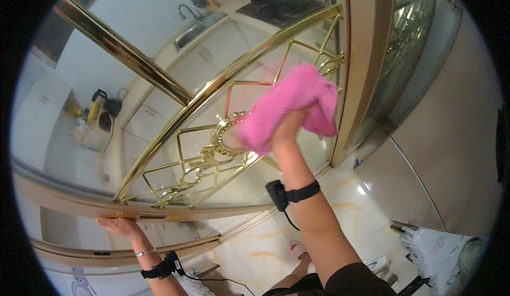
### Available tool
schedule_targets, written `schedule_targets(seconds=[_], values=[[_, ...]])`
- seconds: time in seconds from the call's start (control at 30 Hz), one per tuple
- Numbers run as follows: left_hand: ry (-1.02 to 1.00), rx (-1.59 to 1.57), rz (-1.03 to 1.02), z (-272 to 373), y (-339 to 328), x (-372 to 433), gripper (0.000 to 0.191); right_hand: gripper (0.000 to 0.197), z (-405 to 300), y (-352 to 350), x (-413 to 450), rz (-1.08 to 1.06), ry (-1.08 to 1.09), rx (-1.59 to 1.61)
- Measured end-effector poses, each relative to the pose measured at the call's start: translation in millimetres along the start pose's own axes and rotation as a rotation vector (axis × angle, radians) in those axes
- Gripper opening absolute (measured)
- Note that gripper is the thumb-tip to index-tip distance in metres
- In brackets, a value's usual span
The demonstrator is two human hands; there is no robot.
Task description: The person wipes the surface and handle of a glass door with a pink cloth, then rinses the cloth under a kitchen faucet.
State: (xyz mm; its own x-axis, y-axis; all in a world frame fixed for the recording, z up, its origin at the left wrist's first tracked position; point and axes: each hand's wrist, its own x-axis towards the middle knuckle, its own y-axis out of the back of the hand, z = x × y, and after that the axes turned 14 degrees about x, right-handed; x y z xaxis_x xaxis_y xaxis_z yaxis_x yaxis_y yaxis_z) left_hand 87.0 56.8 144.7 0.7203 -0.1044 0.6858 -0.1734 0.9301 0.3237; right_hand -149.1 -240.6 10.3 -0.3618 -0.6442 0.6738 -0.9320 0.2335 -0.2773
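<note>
My right hand (291, 126) holds a bunched pink cloth (301, 89) against the glass of a sliding door, over its gold decorative grille (193, 164). The cloth is blurred and hides part of an oval beaded ornament (223, 134). My left hand (119, 227) grips the edge of the tan door frame (79, 202), beside a recessed pull (153, 216). Its fingertips are partly hidden there. A thick gold bar (127, 53) meets the curved gold rail (239, 63) above the grille.
Behind the glass stand a sink (199, 29), a cooktop (279, 11) with pots, and counter cabinets. To the right is a large grey-brown appliance or cabinet (410, 168). A lace-like cloth (434, 248) hangs at lower right. Cables trail from both wristbands above the tiled floor (263, 256).
</note>
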Motion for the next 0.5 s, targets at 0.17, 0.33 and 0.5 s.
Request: schedule_targets(seconds=[0.17, 0.33, 0.5], values=[[0.068, -0.049, 0.1, 32.4, -4.8, -12.4, 0.073, 0.031, 133.7, 63.3, -93.8, 0.122, -0.351, -0.468], [0.084, 0.043, 0.081, 37.3, 2.1, -9.2, 0.068, 0.03, 136.6, 56.1, -154.9, 0.278, -0.716, -0.304], [0.042, -0.055, 0.115, 35.4, 4.4, -4.7, 0.073, 0.03, 28.6, -24.8, -176.0, 0.359, -0.76, 0.261]])
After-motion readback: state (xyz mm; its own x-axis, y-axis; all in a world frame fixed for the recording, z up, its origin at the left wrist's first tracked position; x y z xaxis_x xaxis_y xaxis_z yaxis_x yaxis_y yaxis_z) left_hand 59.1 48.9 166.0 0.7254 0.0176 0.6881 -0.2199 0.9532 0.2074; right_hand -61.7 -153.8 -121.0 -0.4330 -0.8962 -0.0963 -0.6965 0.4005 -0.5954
